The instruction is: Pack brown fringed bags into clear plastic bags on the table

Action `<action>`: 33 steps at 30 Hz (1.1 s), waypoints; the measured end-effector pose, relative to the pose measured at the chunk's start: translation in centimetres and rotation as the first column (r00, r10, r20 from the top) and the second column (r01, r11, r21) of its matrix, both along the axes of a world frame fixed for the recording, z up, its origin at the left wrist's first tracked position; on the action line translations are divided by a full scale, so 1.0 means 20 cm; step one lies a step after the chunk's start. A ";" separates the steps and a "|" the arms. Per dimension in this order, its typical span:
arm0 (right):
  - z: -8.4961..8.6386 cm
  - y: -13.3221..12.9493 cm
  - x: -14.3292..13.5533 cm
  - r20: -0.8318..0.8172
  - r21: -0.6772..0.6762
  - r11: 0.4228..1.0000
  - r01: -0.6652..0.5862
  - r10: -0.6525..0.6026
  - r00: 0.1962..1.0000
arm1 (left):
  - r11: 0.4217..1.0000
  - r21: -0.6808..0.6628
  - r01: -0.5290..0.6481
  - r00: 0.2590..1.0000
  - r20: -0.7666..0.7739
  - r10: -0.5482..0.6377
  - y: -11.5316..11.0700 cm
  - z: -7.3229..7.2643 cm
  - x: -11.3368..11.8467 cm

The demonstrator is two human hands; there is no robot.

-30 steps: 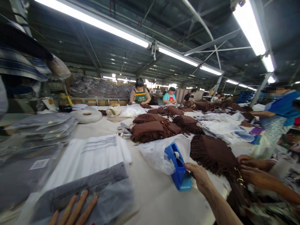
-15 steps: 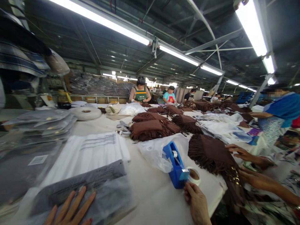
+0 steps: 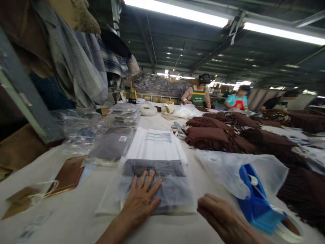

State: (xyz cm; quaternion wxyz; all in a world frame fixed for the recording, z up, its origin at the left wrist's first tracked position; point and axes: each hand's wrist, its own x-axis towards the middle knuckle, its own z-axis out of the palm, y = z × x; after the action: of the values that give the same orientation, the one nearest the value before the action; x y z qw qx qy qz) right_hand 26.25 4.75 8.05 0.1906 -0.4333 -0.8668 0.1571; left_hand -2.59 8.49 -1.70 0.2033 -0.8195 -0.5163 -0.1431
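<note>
My left hand (image 3: pixel 142 196) lies flat with its fingers spread on a clear plastic bag (image 3: pixel 175 195) holding a folded grey item. That bag rests over a stack of white plastic bags (image 3: pixel 157 144). To its right, above the table, my right hand (image 3: pixel 218 211) has its fingers bent and pressed together; motion blurs it, and anything pinched there is too small to make out. Beyond that hand stands a blue tape dispenser (image 3: pixel 256 200), partly covered by a thin translucent plastic sheet (image 3: pixel 215 166). Next to the dispenser lies a roll of tape (image 3: pixel 291 228).
Bagged grey items (image 3: pixel 111 144) are piled at the left, near a brown phone-like case (image 3: pixel 67 176) and a tag with string (image 3: pixel 21 200). Brown fringed pieces (image 3: pixel 208 137) heap up at the right. A white roll (image 3: pixel 147 109) lies farther back. Two co-workers (image 3: pixel 196 95) stand across the table.
The view has swung left. My right hand has left the front of the tape dispenser and moved toward the bag. My left hand stays spread on the bag.
</note>
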 end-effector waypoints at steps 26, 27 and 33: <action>-0.50 0.31 -0.40 -0.030 0.639 0.753 0.154 -0.177 0.984 | 0.998 0.059 0.001 1.000 0.016 -0.002 0.00 0.01 0.03; -0.55 0.29 -0.43 -0.005 0.703 0.701 0.123 -0.168 0.986 | 0.998 0.055 0.010 1.000 0.002 -0.010 0.00 0.02 0.02; -0.64 0.28 -0.48 0.010 0.660 0.734 0.159 -0.221 0.975 | 0.982 -0.068 -0.175 0.983 -0.069 0.171 -0.06 0.04 -0.28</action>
State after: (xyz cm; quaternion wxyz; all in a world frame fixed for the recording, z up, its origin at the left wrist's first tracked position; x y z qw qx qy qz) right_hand 16.72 10.44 -4.83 0.3070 -0.4317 -0.8253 -0.1954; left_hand -8.24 7.29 -0.95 0.2007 -0.7826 -0.5839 -0.0800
